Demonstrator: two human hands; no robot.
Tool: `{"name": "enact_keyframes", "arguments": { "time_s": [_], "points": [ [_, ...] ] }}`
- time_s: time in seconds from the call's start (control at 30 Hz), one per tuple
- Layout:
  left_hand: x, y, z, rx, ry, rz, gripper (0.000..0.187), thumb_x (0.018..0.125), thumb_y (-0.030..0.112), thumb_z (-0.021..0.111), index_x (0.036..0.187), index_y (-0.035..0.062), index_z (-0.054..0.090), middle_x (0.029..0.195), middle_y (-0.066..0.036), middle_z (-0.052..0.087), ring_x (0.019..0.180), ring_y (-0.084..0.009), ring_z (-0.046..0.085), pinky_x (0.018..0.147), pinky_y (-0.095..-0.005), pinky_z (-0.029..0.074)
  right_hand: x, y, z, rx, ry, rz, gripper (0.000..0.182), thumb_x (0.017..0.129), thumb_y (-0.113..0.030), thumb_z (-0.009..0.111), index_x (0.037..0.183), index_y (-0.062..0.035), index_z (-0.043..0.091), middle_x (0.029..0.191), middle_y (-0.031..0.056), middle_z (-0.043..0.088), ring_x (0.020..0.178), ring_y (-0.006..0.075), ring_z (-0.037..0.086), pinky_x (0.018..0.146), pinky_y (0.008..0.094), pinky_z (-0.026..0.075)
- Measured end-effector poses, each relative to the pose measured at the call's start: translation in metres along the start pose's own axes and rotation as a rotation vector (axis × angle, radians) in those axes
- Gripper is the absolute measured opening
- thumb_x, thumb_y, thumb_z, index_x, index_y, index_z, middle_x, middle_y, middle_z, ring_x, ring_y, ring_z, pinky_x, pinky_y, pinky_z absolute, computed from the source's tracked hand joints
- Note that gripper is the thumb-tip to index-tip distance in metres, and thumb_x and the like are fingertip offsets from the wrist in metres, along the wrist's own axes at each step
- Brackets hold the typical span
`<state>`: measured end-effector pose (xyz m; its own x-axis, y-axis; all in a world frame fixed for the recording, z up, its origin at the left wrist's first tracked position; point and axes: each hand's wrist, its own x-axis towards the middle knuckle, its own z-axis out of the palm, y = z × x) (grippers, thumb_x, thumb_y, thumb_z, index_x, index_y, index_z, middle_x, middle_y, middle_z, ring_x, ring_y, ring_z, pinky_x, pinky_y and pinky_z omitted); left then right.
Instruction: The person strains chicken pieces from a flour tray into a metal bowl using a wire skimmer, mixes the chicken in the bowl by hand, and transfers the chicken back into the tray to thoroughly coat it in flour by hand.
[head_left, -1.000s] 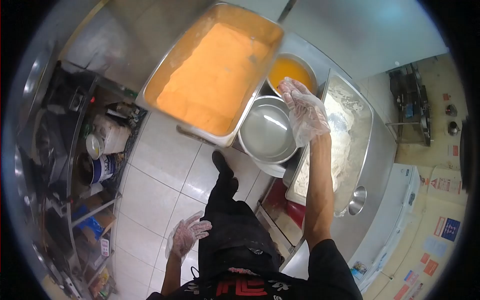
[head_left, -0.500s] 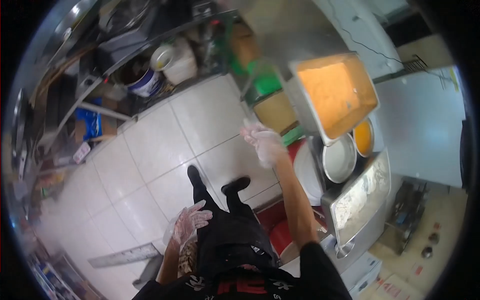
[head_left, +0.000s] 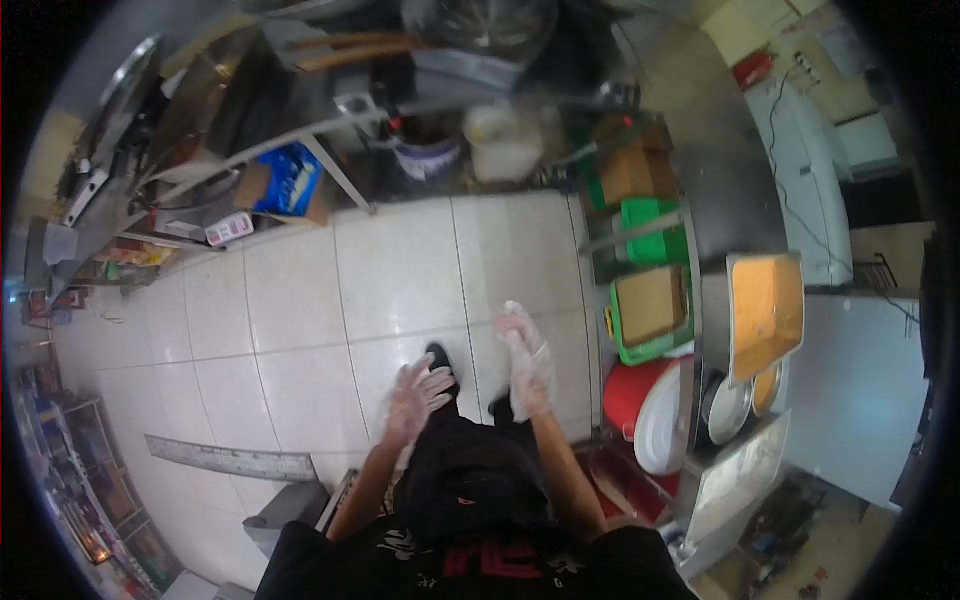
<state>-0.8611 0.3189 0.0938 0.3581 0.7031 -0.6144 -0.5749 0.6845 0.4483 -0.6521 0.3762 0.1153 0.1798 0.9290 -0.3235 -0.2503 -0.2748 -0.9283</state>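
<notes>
My left hand (head_left: 415, 400), in a clear plastic glove, hangs over the floor in front of my dark apron. Its fingers are spread and it holds nothing. To its right, my right hand (head_left: 525, 358) wears the same kind of glove. Those fingers are loosely bent and slightly blurred, with no object visible in them. Both hands are in the air above the tiled floor (head_left: 300, 345), near my black shoes. A red bucket (head_left: 632, 390) and a green crate (head_left: 618, 325) stand right of my right hand, apart from it.
On the right counter are a metal pan of orange crumbs (head_left: 768, 320), round bowls (head_left: 728, 408) and a tray of white powder (head_left: 735, 480). A shelf rack with a white tub (head_left: 500, 145) lines the far side. A long metal strip (head_left: 230, 459) extends at lower left.
My view has turned leftward, so the counter sits further right. My right hand has drawn back from beside the counter toward my body. My left hand has come forward, nearer the right one.
</notes>
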Motion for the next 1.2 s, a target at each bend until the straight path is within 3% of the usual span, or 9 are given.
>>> {"name": "enact_keyframes", "arguments": {
  "time_s": [0.2, 0.33, 0.43, 0.6, 0.77, 0.93, 1.0, 1.1, 1.2],
  "points": [
    [0.061, 0.080, 0.082, -0.486, -0.367, 0.081, 0.067, 0.085, 0.058, 0.029, 0.131, 0.0101, 0.029, 0.129, -0.018, 0.038, 0.119, -0.0283, 0.038, 0.096, -0.0417, 0.031, -0.006, -0.032, 0.075, -0.993, -0.284, -0.518, 0.038, 0.087, -0.008, 0.041, 0.123, 0.0018, 0.040, 0.121, 0.0126, 0.049, 0.112, 0.0190, 0.045, 0.095, 0.0282, 0.032],
    [0.097, 0.148, 0.086, -0.409, -0.360, 0.309, 0.070, 0.084, 0.059, 0.030, 0.131, 0.0074, 0.028, 0.130, -0.019, 0.036, 0.120, -0.0283, 0.036, 0.097, -0.0431, 0.031, 0.005, -0.005, 0.023, -0.497, -0.300, -0.275, 0.034, 0.084, -0.004, 0.037, 0.116, 0.0079, 0.043, 0.118, 0.0217, 0.047, 0.110, 0.0291, 0.046, 0.096, 0.0324, 0.032],
    [0.096, 0.205, 0.073, -0.425, -0.379, 0.328, 0.071, 0.083, 0.059, 0.032, 0.130, 0.0064, 0.029, 0.128, -0.019, 0.039, 0.118, -0.0276, 0.038, 0.097, -0.0425, 0.031, 0.007, 0.039, -0.076, -1.128, -0.130, -0.850, 0.025, 0.080, -0.001, 0.043, 0.102, 0.0092, 0.049, 0.105, 0.0240, 0.053, 0.087, 0.0334, 0.056, 0.075, 0.0352, 0.047],
    [0.131, 0.284, 0.060, 0.146, -0.086, 0.800, 0.069, 0.083, 0.055, 0.040, 0.132, 0.0079, 0.029, 0.128, -0.015, 0.040, 0.118, -0.0250, 0.039, 0.096, -0.0405, 0.030, 0.008, 0.038, -0.149, -0.506, 0.445, 0.074, 0.025, 0.085, -0.019, 0.045, 0.099, 0.0005, 0.053, 0.089, 0.0151, 0.062, 0.080, 0.0263, 0.062, 0.073, 0.0350, 0.048],
    [0.073, 0.380, 0.199, 0.875, 0.707, 1.397, 0.044, 0.090, 0.019, 0.046, 0.129, 0.0046, 0.035, 0.124, -0.010, 0.045, 0.109, -0.0195, 0.048, 0.095, -0.0284, 0.033, 0.115, 0.062, -0.161, -0.623, 0.291, -0.190, 0.034, 0.086, -0.031, 0.044, 0.098, -0.0011, 0.055, 0.085, 0.0158, 0.063, 0.078, 0.0244, 0.062, 0.068, 0.0327, 0.048],
    [0.113, 0.420, 0.183, 1.037, 0.705, 1.030, 0.049, 0.091, 0.037, 0.034, 0.124, 0.0031, 0.042, 0.118, -0.012, 0.051, 0.110, -0.0179, 0.047, 0.094, -0.0259, 0.031, 0.236, -0.024, -0.059, -0.932, 0.065, -0.648, 0.031, 0.085, -0.015, 0.041, 0.112, -0.0030, 0.051, 0.095, 0.0153, 0.060, 0.089, 0.0313, 0.055, 0.083, 0.0351, 0.041],
    [0.127, 0.431, 0.204, 0.667, 0.523, 1.088, 0.058, 0.090, 0.050, 0.025, 0.119, 0.0055, 0.050, 0.110, -0.011, 0.056, 0.106, -0.0177, 0.048, 0.092, -0.0270, 0.031, 0.258, -0.129, 0.031, -0.491, -0.026, -0.489, 0.034, 0.085, -0.018, 0.046, 0.113, -0.0015, 0.052, 0.105, 0.0176, 0.058, 0.102, 0.0284, 0.053, 0.090, 0.0313, 0.038],
    [0.114, 0.446, 0.220, 1.062, 0.247, 1.359, 0.053, 0.090, 0.045, 0.029, 0.117, 0.0049, 0.051, 0.108, -0.009, 0.057, 0.105, -0.0161, 0.048, 0.092, -0.0262, 0.031, 0.268, -0.252, 0.137, -0.603, -0.116, -0.731, 0.048, 0.079, -0.019, 0.053, 0.123, -0.0029, 0.042, 0.118, 0.0177, 0.050, 0.108, 0.0295, 0.049, 0.093, 0.0335, 0.036],
    [0.119, 0.460, 0.208, 1.218, 0.218, 0.957, 0.036, 0.089, 0.028, 0.044, 0.109, 0.0009, 0.056, 0.113, -0.010, 0.056, 0.106, -0.0165, 0.051, 0.089, -0.0282, 0.037, 0.283, -0.312, 0.205, -0.911, -0.296, -1.112, 0.058, 0.074, -0.025, 0.059, 0.124, -0.0052, 0.039, 0.119, 0.0165, 0.048, 0.107, 0.0288, 0.048, 0.095, 0.0354, 0.035]
  ]
}}
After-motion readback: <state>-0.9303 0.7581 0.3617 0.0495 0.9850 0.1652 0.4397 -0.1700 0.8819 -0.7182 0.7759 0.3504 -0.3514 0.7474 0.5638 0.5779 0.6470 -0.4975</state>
